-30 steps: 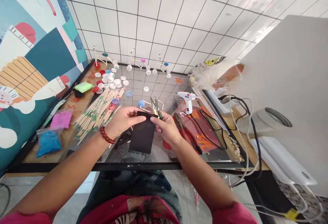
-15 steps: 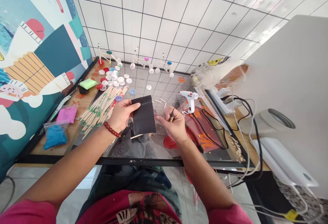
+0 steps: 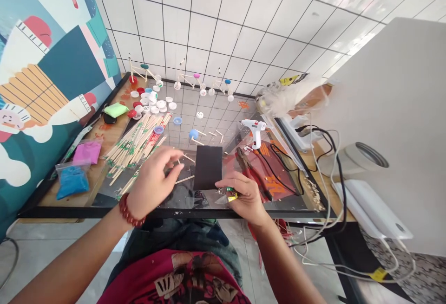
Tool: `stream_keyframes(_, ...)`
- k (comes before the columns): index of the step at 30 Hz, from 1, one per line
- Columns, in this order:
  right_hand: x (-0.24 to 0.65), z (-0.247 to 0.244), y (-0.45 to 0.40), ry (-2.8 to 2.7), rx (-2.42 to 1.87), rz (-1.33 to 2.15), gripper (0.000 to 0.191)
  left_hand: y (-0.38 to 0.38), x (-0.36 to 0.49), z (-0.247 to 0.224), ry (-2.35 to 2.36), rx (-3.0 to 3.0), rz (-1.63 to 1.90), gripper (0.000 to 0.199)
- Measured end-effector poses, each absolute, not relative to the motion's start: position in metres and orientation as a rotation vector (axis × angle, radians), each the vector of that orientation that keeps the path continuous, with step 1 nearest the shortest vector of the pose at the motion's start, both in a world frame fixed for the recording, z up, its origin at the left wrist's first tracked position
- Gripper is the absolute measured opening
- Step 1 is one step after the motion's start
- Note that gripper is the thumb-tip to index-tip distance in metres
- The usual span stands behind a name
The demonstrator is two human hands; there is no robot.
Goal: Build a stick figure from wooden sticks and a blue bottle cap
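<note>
Blue powder in a zip bag lies farthest left of the black card, with pink powder in a second bag just beyond it. Closer to the card are loose chopsticks, and beyond them a scatter of bottle caps. The left hand, wearing a bead bracelet, is open with its fingers loosely curved, just left of the card and apart from it. The card lies flat on the glass tabletop. It looks thin, light and fairly stiff, and is likely to slide easily on the glass, so its edges seem the best place to take hold. At the card's lower right corner, the right hand is closed around a small green-and-yellow object, too covered by the fingers to identify. Farther right of the card are pliers on a red mat and a white glue gun.
</note>
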State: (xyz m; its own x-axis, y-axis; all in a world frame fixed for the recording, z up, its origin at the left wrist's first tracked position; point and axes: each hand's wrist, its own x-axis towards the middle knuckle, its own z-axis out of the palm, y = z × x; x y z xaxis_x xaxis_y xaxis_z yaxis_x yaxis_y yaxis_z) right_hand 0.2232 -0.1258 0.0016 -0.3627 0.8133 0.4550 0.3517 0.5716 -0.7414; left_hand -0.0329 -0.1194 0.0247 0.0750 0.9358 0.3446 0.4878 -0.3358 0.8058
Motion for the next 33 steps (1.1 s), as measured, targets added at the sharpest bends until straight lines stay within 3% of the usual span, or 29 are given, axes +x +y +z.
stream_keyframes(1,0.229,-0.002,-0.13,-1.938,-0.986,0.677,0.023,-0.132,-0.034,0.022,1.361,2.081,1.153,0.012)
stream_keyframes(4,0.24,-0.012,-0.137,-1.856,-1.163,0.646,0.021,-0.154,-0.034,0.009,1.123,2.505,0.848,0.024)
stream_keyframes(7,0.24,-0.018,-0.142,-1.831,-1.216,0.598,0.02,-0.154,-0.035,-0.002,1.175,2.662,0.685,0.034)
stream_keyframes(14,0.222,-0.025,-0.147,-2.077,-1.151,0.471,0.025,-0.151,-0.04,-0.001,1.357,2.66,0.822,0.033)
stream_keyframes(20,0.225,-0.02,-0.141,-2.093,-1.153,0.64,0.02,-0.15,-0.019,-0.007,1.237,2.605,0.841,0.019)
stream_keyframes(22,0.233,-0.015,-0.138,-2.05,-1.213,0.633,0.027,-0.15,-0.018,-0.008,1.237,2.61,0.835,0.021)
stream_keyframes(28,0.258,-0.018,-0.127,-2.125,-1.62,0.172,0.029,-0.158,-0.019,-0.011,1.321,2.556,0.872,0.019)
stream_keyframes(33,0.252,-0.012,-0.127,-2.245,-1.544,-0.062,0.025,-0.163,-0.012,-0.016,1.383,2.56,0.877,0.015)
